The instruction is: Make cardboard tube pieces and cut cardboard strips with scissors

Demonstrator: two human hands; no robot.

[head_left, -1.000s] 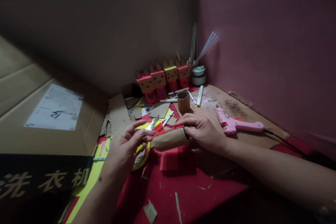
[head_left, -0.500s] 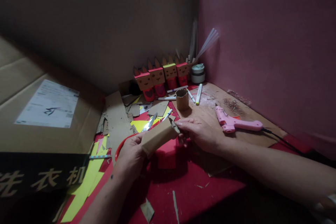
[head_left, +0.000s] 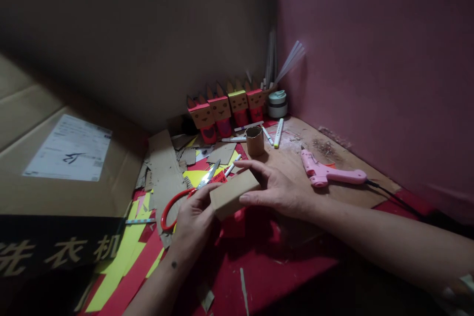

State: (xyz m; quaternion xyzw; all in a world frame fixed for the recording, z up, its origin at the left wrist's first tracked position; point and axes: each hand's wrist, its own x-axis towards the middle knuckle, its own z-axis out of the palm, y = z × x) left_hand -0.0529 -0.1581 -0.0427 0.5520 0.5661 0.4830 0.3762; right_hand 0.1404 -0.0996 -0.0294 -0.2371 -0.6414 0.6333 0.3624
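The left hand point(head_left: 198, 217) and right hand point(head_left: 276, 187) grip a small cardboard box point(head_left: 235, 195) between them, above the near middle of the red tabletop point(head_left: 289, 269). The left holds its left end; the right spans its right end, thumb on the near face.

Scissors point(head_left: 170, 210) with red handles lie just beyond the left hand, blades pointing far and right, over paper and cardboard scraps. A cardboard tube point(head_left: 255, 143) stands upright just beyond the right hand, with a marker point(head_left: 279, 133) farther right. A pink glue gun point(head_left: 322, 170) lies to the right, its cord running off near and right. Far back, 4 box-headed figures point(head_left: 220, 107) stand in a row, left of a pale jar point(head_left: 277, 104). A large carton point(head_left: 122, 177) closes off the left side.

Compared with 0.5 s ago, the box is turned so its torn right end no longer shows, and the right hand has moved from that end to wrap around it. In the frame 1.0 s ago, the left hand is off the box.
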